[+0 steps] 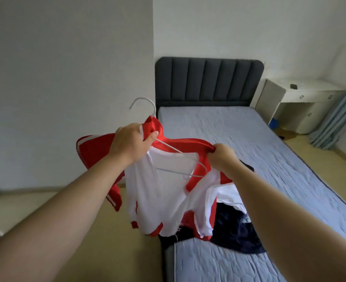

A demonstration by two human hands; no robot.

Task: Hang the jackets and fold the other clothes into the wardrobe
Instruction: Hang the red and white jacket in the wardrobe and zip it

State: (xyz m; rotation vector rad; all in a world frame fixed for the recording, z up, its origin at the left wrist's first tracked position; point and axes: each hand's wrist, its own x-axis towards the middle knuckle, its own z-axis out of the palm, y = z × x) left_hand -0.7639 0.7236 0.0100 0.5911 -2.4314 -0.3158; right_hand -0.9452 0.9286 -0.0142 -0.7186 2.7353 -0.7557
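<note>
Jacket [168,192] dangling off the bed's [249,143] left edge; floor [25,204] lying open leftward. Left hand [130,142] clenching collar and hanger [174,149]; right hand [223,157] pinching shoulder fabric, arms reaching forward.

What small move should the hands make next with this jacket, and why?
Probably the right hand should pull the shoulder it pinches over the hanger end. The left hand grips collar and hanger neck, but the jacket hangs open with the wire showing inside it, so it seems not yet seated.
</note>
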